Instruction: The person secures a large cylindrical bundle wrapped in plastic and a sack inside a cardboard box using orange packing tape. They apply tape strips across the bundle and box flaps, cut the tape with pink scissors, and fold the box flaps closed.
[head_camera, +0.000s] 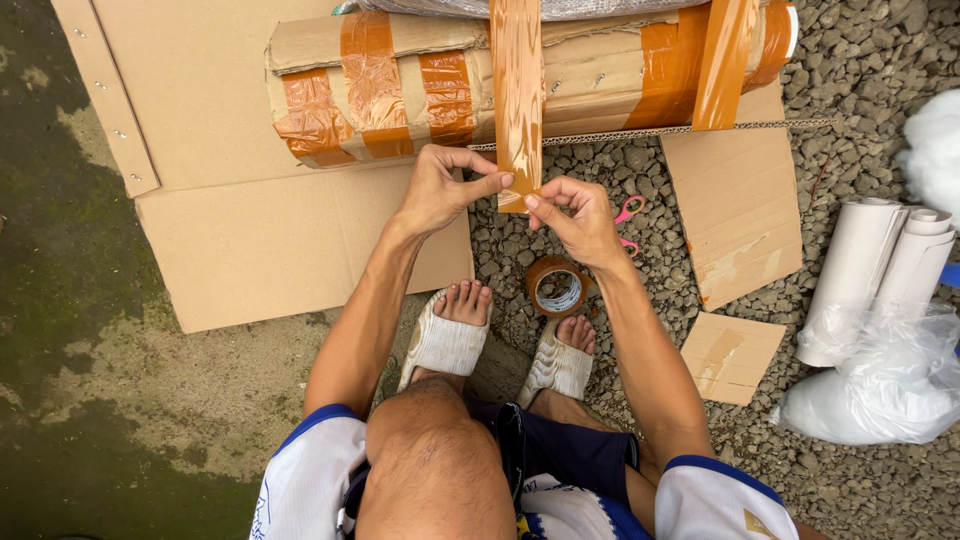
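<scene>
A long cardboard-wrapped bundle (420, 85) lies across the top, bound with bands of brown tape. A loose strip of brown tape (517, 95) hangs down from it toward me. My left hand (440, 190) and my right hand (580, 215) both pinch the strip's lower end between thumb and forefinger. A second tape strip (722, 65) slants over the bundle's right part. A brown tape roll (556, 286) lies on the gravel just below my right hand, beside my sandalled feet. Pink scissors (628, 212) peek out behind my right hand.
Flat cardboard sheets (250, 230) lie at left on mossy concrete. Cardboard pieces (735, 210) rest on the gravel at right. White paper rolls (880, 260) and a clear plastic bag (880, 390) sit at the far right.
</scene>
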